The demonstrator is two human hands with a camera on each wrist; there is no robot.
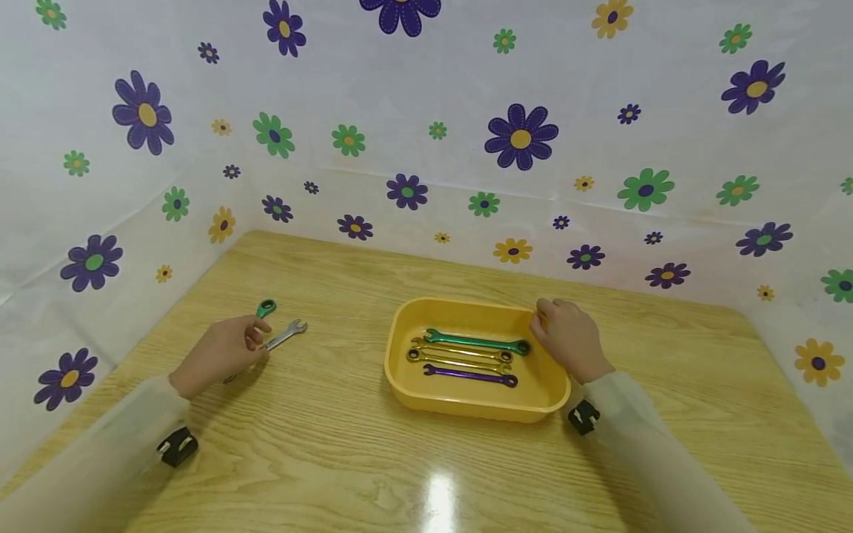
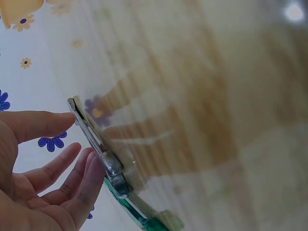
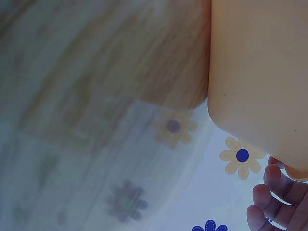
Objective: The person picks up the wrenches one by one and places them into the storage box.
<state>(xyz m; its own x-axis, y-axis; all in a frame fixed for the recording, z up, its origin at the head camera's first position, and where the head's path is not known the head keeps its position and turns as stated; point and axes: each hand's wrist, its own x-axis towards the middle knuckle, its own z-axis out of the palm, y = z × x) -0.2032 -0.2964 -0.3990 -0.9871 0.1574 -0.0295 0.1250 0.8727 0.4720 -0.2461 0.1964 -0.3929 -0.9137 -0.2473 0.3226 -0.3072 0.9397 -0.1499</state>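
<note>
My left hand [image 1: 225, 346] is over the left side of the table, its thumb and fingers spread apart at a silver combination wrench [image 1: 288, 335]. In the left wrist view the thumb and a fingertip appear to touch the silver wrench [image 2: 98, 144], which lies close to the tabletop. Beside it is a green ratcheting wrench [image 1: 266, 308], partly hidden by the hand. My right hand [image 1: 569, 337] grips the far right corner of a yellow tray [image 1: 460, 406]. Inside the tray lie a green wrench [image 1: 476, 341], two gold wrenches [image 1: 460, 360] and a purple wrench [image 1: 469, 375], roughly parallel.
The wood-grain tabletop [image 1: 320, 444] is glossy and reflects a light near its front. White sheeting with printed flowers [image 1: 460, 89] closes off the back and both sides. Black straps [image 1: 178, 446] sit at both wrists.
</note>
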